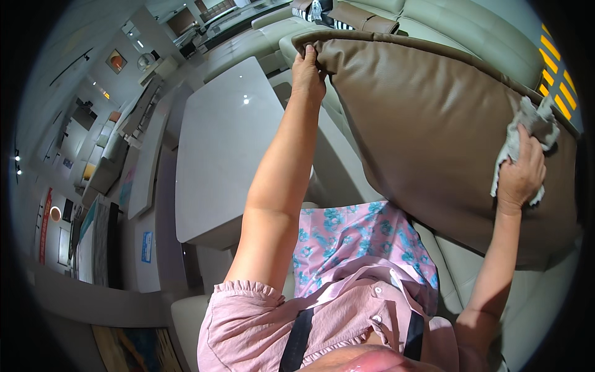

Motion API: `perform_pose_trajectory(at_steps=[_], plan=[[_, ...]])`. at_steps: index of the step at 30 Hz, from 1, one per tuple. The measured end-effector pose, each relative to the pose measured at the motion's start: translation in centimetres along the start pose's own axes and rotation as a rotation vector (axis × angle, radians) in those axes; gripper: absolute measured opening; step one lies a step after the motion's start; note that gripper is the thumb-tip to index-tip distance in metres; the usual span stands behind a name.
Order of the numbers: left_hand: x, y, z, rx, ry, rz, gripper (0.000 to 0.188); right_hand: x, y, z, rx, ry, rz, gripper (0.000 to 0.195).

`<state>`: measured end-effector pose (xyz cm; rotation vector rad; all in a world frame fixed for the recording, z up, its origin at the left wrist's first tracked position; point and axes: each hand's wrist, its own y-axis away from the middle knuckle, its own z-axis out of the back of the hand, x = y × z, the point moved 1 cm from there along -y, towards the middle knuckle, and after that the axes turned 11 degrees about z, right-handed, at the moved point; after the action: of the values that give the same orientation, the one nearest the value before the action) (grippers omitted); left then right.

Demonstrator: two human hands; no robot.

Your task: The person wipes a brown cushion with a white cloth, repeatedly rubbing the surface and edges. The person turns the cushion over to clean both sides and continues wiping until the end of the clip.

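A large brown leather cushion (432, 125) stands tilted up in front of me, its piped edge along the top. My left hand (308, 74) grips its upper left corner, thumb on the near side and the other fingers partly hidden. Over on the right part of the cushion, my right hand (521, 172) holds a crumpled pale grey cloth (530, 125) against the leather. Some of the cloth hangs below the palm. Under and behind the cushion is a pale green leather sofa (474, 37).
To the left stands a pale coffee table (228, 139) with rounded corners. Folded brown leather pieces and striped cloth (344, 18) lie on the far sofa seat. A long low cabinet (151, 172) runs farther left. Yellow stripes (553, 60) show at the upper right.
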<state>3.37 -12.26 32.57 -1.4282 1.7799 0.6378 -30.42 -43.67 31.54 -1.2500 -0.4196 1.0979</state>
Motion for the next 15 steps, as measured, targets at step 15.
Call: perform_pose_trajectory(at_steps=[15], plan=[[1.2,-1.0,-0.5,0.017,-0.171,-0.202,0.055,11.9,-4.1,0.0,0.001,-0.361,0.418,0.036]])
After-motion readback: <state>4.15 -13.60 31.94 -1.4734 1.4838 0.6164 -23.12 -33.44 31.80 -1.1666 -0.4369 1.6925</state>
